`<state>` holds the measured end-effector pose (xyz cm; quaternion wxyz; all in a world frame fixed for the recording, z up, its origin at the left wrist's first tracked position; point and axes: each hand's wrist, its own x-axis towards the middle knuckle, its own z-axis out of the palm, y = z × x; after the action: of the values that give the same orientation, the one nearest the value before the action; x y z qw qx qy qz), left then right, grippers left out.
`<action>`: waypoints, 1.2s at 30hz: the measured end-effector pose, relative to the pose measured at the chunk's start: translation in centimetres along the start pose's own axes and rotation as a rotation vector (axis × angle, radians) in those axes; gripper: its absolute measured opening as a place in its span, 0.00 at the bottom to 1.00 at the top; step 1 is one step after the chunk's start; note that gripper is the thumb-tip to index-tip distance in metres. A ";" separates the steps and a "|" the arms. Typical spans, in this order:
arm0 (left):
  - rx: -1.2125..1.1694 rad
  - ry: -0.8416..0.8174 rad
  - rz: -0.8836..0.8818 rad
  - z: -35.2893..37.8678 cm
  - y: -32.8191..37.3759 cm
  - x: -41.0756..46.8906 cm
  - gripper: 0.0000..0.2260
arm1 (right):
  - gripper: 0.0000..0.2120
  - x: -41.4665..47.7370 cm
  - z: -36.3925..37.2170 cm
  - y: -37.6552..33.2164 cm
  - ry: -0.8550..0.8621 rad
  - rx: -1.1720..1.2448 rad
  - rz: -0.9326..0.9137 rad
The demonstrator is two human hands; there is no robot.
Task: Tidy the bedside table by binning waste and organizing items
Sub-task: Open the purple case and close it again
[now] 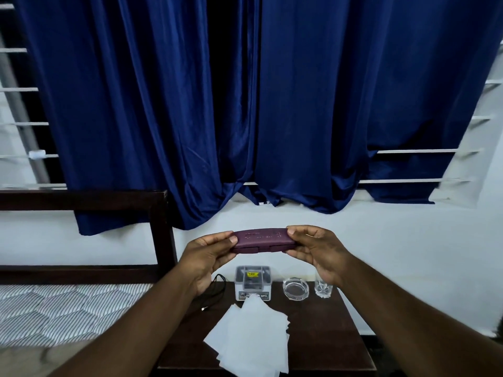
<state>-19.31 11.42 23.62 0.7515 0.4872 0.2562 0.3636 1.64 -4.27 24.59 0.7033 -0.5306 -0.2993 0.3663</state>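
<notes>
Both hands are gripping a maroon case (pixel 262 241) by its ends, the left hand (pixel 209 257) and right hand (pixel 317 251) holding it level above the table (pixel 326 330). Below are lying white tissues (pixel 250 338), a cable (pixel 217 292), a box (pixel 252 282), an ashtray (pixel 296 288) and a glass (pixel 323 287).

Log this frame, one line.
left hand: grips maroon oblong hard case | right hand: grips it | case: closed, above dark wooden table

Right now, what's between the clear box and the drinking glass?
A glass ashtray sits between the clear box and the drinking glass; the head view shows it.
</notes>
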 end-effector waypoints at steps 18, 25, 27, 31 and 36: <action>-0.069 0.252 0.000 -9.9 -3.4 -0.2 0.11 | 0.15 5.2 7.4 8.3 -0.065 -0.087 0.116; -0.115 0.425 -0.015 -14.9 -7.9 -1.5 0.12 | 0.10 8.4 11.4 15.2 -0.093 -0.101 0.211; -0.114 0.478 -0.025 -16.1 -9.2 -1.7 0.14 | 0.08 9.3 12.6 17.2 -0.105 -0.132 0.235; -0.047 0.568 -0.047 -18.0 -12.0 -1.9 0.12 | 0.09 11.1 14.5 21.0 -0.092 -0.161 0.275; 0.051 0.641 -0.139 -20.0 -16.0 -1.4 0.10 | 0.11 12.8 15.8 25.3 -0.115 -0.232 0.324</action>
<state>-30.19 17.05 1.07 0.6433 0.3481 0.5213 0.4396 -9.08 19.00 4.67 0.5511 -0.6274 -0.2902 0.4674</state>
